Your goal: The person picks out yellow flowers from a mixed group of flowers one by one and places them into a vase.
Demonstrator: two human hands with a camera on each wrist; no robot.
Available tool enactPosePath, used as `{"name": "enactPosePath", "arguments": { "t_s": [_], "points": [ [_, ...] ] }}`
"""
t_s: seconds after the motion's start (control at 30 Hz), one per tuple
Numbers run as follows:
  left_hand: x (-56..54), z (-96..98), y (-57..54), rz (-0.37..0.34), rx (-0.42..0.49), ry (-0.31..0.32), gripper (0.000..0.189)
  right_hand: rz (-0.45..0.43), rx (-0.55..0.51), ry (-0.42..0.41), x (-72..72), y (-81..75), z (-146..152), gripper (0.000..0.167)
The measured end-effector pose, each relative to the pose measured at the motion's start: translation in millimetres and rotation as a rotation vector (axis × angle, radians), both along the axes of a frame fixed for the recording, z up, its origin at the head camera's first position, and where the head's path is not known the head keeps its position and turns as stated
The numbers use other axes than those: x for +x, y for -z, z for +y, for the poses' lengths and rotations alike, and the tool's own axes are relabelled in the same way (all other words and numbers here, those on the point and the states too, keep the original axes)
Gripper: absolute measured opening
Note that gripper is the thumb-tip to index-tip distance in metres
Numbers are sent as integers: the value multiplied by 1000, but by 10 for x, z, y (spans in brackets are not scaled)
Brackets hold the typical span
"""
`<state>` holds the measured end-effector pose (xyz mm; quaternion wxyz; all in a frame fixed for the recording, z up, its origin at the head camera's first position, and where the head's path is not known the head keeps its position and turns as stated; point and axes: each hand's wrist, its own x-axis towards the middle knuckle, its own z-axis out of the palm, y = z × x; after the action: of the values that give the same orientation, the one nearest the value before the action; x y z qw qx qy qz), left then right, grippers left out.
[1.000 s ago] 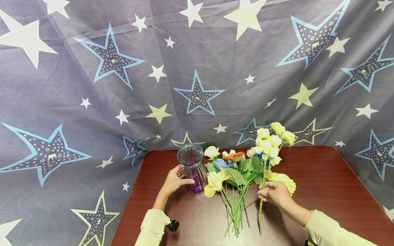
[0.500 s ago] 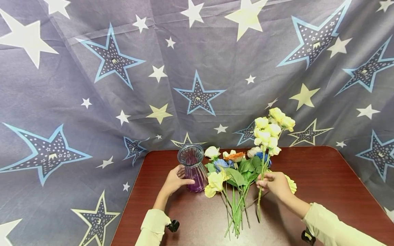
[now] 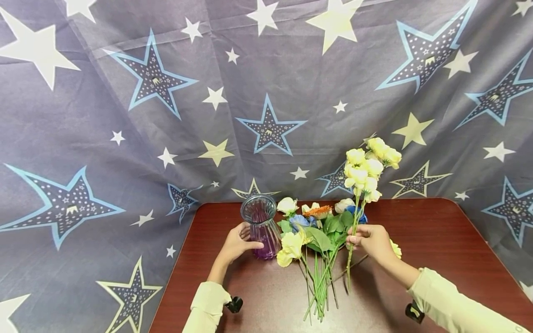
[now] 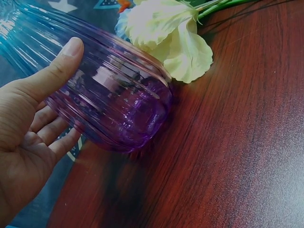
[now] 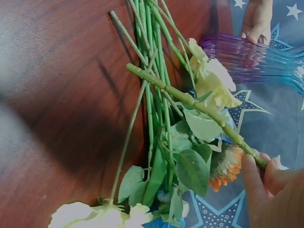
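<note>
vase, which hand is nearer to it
Left. The left hand holds the vase, thumb on its side; the right hand is across the flower bunch from it, pinching a stem of pale yellow flowers.

The left hand [image 3: 236, 243] makes a wide, curved grip; its thumb [image 4: 61, 64] sticks out on one side, its fingers [image 4: 51, 130] bend on the other. The right hand [image 3: 371, 240] pinches with thumb and fingers; both arms [image 3: 401, 270] reach forward.

- Site: apparently a makeshift recording set; room type unclear.
- Star-print cloth [image 3: 266, 78] hangs behind 1 reddish wood-grain table [image 3: 424, 236].
- 2 black wrist-worn devices [image 3: 234, 305].
</note>
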<state>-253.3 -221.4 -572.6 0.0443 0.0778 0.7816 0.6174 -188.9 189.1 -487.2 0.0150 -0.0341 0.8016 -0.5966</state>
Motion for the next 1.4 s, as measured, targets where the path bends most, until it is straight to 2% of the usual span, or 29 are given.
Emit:
{"name": "enactPosePath", "arguments": {
  "t_s": [0.37, 0.47, 0.9, 1.17, 1.4],
  "points": [
    [-7, -11, 10, 21, -43, -2, 68, -9, -57, 30, -73, -207, -74, 18],
    [1, -9, 5, 7, -38, -7, 68, -11, -68, 36, -109, -264, -79, 17],
    [17, -11, 1, 2, -20, -9, 69, 82, -79, 55, -232, -573, -70, 24],
    [31, -10, 11, -2, -1, -9, 68, 150, -13, 76, -245, -669, -68, 16],
    [24, -5, -23, 16, 4, 10, 67, 154, -30, 85, -263, -731, -96, 18]
  ]
}}
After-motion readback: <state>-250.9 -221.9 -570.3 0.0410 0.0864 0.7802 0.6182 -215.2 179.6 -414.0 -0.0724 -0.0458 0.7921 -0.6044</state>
